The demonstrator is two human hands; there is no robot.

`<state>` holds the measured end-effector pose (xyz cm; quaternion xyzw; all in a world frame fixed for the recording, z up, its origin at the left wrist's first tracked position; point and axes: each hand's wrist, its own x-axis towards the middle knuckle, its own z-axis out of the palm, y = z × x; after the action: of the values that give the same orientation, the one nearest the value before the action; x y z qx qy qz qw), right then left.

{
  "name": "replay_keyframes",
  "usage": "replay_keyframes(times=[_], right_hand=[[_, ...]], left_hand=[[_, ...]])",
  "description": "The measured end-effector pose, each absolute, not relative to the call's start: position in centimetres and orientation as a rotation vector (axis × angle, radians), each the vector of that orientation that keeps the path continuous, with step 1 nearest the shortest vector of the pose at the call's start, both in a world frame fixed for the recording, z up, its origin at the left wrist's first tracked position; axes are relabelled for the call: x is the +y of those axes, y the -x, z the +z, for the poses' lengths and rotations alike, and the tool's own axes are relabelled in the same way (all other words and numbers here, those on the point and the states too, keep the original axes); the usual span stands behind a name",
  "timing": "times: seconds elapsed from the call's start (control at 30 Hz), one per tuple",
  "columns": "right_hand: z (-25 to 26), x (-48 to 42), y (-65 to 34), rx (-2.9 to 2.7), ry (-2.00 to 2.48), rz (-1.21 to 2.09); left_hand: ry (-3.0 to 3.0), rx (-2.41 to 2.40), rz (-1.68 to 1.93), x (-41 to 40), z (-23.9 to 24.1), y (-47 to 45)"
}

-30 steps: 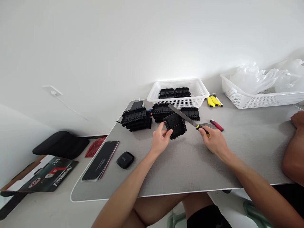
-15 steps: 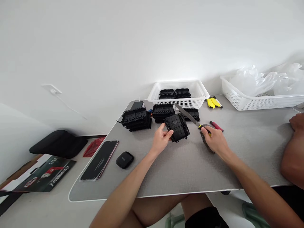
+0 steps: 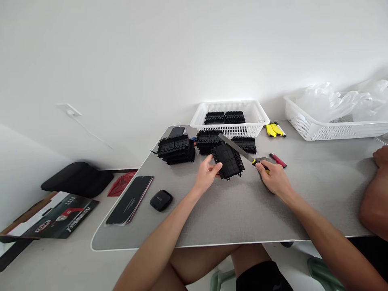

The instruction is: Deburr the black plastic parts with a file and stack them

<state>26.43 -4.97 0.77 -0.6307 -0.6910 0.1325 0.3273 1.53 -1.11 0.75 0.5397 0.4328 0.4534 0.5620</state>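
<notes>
Where hands [image 3: 207, 176] grip, toothed panel [image 3: 227, 162], metal file [image 3: 238, 149]

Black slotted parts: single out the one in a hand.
The black part tilted in the left hand, close to the file. Only this one is held; the other black parts rest on the table or in the white basket.

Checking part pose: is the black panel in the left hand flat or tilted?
Tilted: the black panel turns its broad face toward the camera, the left hand gripping one edge.
</notes>
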Motion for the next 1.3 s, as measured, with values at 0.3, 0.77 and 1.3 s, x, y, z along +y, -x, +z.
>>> replay_keyframes(times=[0.3, 0.77, 1.3], right_hand=[[0.6, -5.3, -25.3, -1.537, 1.456, 0.939], [0.8, -5.1, -24.5, -1.07, 1.216, 1.33], [0.5, -4.5, -25.8, -1.186, 1.294, 1.063]], left_hand=[[-1.114, 0.902, 1.111, -1.1, 0.1, -1.9], [-0.99, 0.755, 1.019, -1.9, 0.1, -2.4], [-1.099, 0.737, 0.665, -2.1, 0.0, -1.8]])
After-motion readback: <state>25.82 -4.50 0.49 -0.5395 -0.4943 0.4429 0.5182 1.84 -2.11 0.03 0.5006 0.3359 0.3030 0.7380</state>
